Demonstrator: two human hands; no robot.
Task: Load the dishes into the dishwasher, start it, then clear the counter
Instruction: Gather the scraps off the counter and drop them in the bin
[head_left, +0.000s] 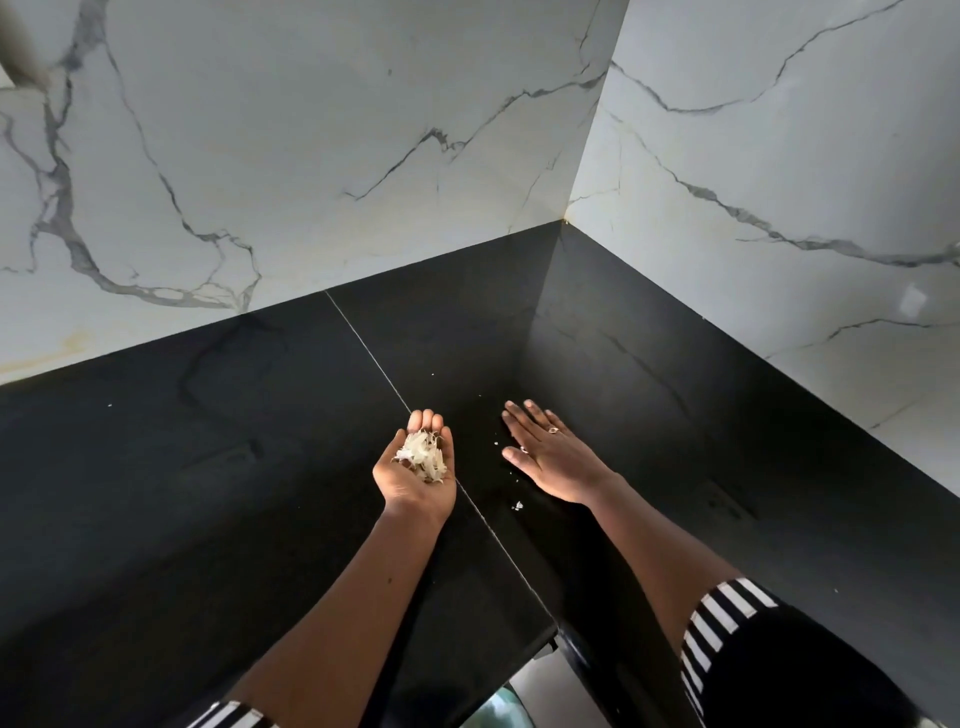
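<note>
The black counter (208, 493) spreads wide to the left of both hands and ends at marble walls (311, 156) that meet in a corner beyond the right fingertips. Its front edge runs under the forearms. The left hand (415, 467) is cupped palm-up, fingers loosely bent, carrying pale scraps (423, 457), possibly peelings, piled lengthwise from fingers toward wrist. The right hand (550, 457) lies flat, palm down, holding nothing. A few loose flakes (518, 505) lie between the hands.

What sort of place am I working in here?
Most likely a kitchen corner: a black stone counter, marble-look wall tiles, and pale food scraps cupped in the left hand while the right hand lies flat on the counter.
</note>
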